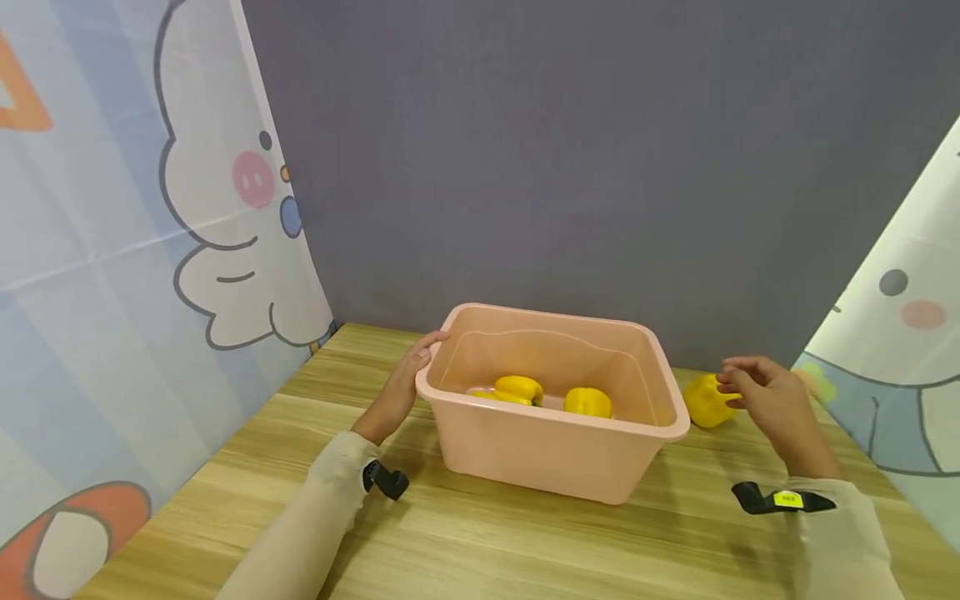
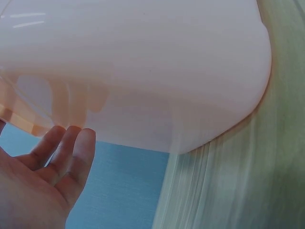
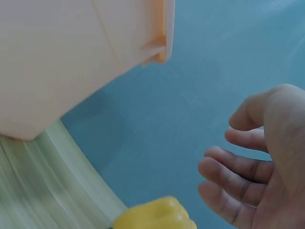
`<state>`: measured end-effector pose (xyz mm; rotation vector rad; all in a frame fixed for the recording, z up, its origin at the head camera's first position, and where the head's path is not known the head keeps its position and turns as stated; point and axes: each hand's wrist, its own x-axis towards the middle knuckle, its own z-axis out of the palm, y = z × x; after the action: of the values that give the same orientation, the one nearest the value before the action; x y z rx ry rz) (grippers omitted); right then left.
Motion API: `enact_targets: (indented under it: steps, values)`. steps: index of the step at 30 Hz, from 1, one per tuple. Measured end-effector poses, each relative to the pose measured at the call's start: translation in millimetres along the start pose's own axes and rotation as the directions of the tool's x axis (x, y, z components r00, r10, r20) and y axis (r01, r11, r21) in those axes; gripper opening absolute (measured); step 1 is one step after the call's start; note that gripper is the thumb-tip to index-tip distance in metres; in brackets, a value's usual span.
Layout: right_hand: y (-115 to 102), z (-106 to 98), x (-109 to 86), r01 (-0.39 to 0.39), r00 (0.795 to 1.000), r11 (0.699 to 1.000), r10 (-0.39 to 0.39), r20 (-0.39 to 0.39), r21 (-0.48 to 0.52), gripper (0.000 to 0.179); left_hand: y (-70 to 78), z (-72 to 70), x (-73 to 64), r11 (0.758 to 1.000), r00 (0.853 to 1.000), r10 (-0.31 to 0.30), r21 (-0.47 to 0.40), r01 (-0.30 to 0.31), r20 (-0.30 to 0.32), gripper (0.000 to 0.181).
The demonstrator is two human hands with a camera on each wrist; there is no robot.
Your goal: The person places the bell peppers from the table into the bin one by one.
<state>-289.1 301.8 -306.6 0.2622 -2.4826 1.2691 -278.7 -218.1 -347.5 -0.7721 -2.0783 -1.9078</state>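
Observation:
A pink plastic bin (image 1: 540, 450) stands on the wooden table. Inside lie a yellow bell pepper (image 1: 588, 402) and, further left, more yellow bell pepper (image 1: 519, 389), partly hidden by the front wall. My left hand (image 1: 401, 387) holds the bin's left rim; in the left wrist view, several fingers (image 2: 81, 152) reach the outer wall below it. To the right of the bin, another yellow bell pepper (image 1: 707, 402) rests on the table. Beside and partly in front of it hovers my right hand (image 1: 776, 408), fingers loosely bent and holding nothing. The right wrist view shows a gap between that hand and the pepper (image 3: 157, 214).
A dark grey panel (image 1: 570, 167) rises behind the table (image 1: 450, 550). Cartoon-printed cloth hangs at the left (image 1: 97, 250) and right (image 1: 915, 350). Black straps with small cameras sit on both wrists.

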Motion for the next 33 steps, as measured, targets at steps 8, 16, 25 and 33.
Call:
enact_targets:
  steps: [8, 16, 25, 33]
  values:
    - [14.6, -4.6, -3.0, -0.077, 0.997, 0.996, 0.078, 0.014, -0.053, 0.046, -0.6, 0.4, -0.4, 1.0, 1.0, -0.004, -0.001, 0.004, 0.017, 0.052]
    - [29.7, -6.0, -2.1, -0.126, 0.99, 0.99, 0.129, 0.056, -0.06, 0.053, 0.5, 0.0, 0.2, 1.0, 1.0, 0.001, -0.007, -0.001, 0.021, 0.054]
    - [44.2, -8.2, -1.1, -0.16, 0.982, 0.983, 0.168, 0.088, -0.092, 0.062, 2.4, 0.0, 0.6, 1.0, 1.0, 0.003, 0.013, -0.003, 0.017, 0.053]
    - [53.1, -6.8, 0.5, -0.154, 0.98, 0.983, 0.165, 0.108, -0.102, 0.067, 2.3, 0.6, 0.5, 1.0, 1.0, 0.0, -0.004, 0.0, 0.011, 0.053]
